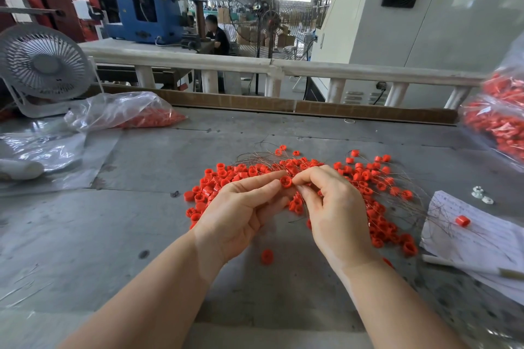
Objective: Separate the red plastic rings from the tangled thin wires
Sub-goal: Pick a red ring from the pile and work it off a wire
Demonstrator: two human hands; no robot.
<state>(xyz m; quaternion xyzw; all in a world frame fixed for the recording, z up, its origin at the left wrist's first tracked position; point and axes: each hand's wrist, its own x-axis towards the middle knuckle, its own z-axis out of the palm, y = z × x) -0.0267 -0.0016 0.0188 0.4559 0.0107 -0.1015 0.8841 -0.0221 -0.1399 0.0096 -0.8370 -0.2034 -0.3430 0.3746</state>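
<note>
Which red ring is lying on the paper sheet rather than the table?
The lone red ring on the handwritten paper sheet at right, apart from the main pile.

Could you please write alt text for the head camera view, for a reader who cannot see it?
Two bare hands, left hand and right hand, pinch one red ring between them above a pile of red rings tangled with thin wires on a grey workbench.
</note>
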